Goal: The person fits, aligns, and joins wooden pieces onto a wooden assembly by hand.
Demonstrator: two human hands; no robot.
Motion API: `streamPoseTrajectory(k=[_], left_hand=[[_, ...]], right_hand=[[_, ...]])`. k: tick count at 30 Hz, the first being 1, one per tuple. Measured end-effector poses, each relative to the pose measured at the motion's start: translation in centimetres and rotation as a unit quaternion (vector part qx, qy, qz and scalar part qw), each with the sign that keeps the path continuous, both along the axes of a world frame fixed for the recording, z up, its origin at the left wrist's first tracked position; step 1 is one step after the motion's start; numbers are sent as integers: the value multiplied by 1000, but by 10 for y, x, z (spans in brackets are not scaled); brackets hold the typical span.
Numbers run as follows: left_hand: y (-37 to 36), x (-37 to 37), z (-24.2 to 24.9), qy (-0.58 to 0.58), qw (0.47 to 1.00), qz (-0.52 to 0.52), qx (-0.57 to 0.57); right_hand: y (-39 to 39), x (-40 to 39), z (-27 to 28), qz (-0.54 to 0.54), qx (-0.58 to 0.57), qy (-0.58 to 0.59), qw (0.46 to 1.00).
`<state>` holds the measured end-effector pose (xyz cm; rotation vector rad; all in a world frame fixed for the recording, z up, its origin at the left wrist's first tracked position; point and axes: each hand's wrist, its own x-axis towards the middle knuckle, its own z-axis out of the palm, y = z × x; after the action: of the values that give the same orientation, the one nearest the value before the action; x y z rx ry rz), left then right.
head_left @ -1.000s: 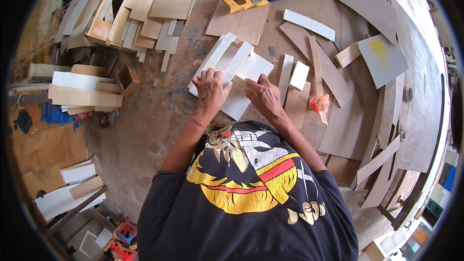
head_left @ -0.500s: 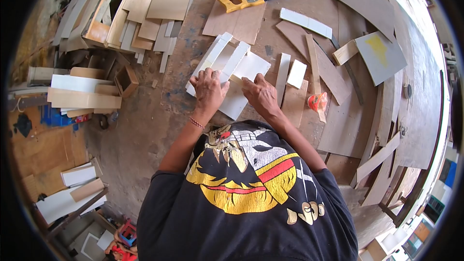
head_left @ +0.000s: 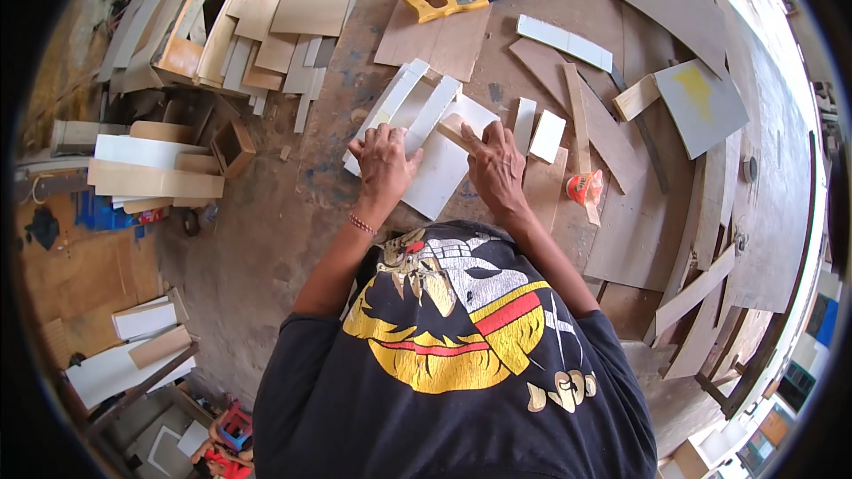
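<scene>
My left hand [head_left: 385, 160] is closed on the near end of a white wooden frame [head_left: 429, 115], made of two long strips with a short piece between their far ends. A flat white board [head_left: 441, 173] lies beside and partly under the frame. In my right hand [head_left: 498, 168], to the right of the frame, is a small wooden block [head_left: 455, 130], held at its near end by closed fingers. The block is tilted over the white board.
Beyond the frame, a yellow-handled saw [head_left: 440, 0] lies on a thin board [head_left: 426, 44]. To the right are a white block [head_left: 547, 136], an orange and white cup [head_left: 584, 186] and wooden strips [head_left: 575, 115]. Stacked offcuts [head_left: 311, 4] stand at the left.
My right hand has moved right, away from the frame, and the small wooden block in it now shows clearly. My left hand stays on the frame.
</scene>
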<state>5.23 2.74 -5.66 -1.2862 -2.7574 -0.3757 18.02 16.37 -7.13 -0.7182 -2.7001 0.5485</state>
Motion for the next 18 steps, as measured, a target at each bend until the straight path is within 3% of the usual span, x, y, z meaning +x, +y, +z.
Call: streamPoseTrajectory(k=[4, 6, 18], left_hand=[[0, 1, 0, -5, 1000, 1, 2], [1, 2, 3, -5, 1000, 3, 3], [0, 2, 1, 0, 1000, 3, 10]], right_hand=[[-2, -5, -13, 11, 14, 5, 1000], [-7, -8, -18, 23, 41, 63, 997], [-8, -18, -22, 66, -44, 28, 996]])
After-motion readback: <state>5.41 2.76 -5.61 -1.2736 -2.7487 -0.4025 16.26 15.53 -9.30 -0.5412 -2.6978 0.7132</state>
